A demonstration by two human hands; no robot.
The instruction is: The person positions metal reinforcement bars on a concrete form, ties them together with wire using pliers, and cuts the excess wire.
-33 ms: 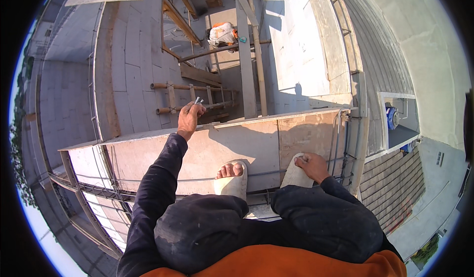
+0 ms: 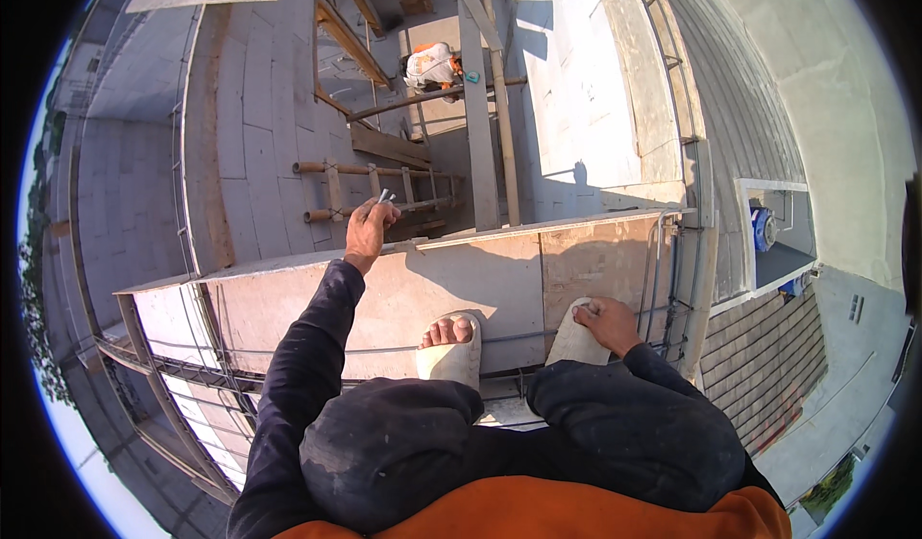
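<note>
At eleven o'clock from the left sandal, the left hand pinches a small grey piece at its one o'clock. The right hand, fingers curled, is at two o'clock of the right sandal; its grip I cannot tell.

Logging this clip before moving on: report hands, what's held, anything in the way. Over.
Left hand: pinching small silvery item, kind unclear. Right hand: at right sandal toe. Ladder-like wooden frame beyond left hand, not blocking it.
</note>
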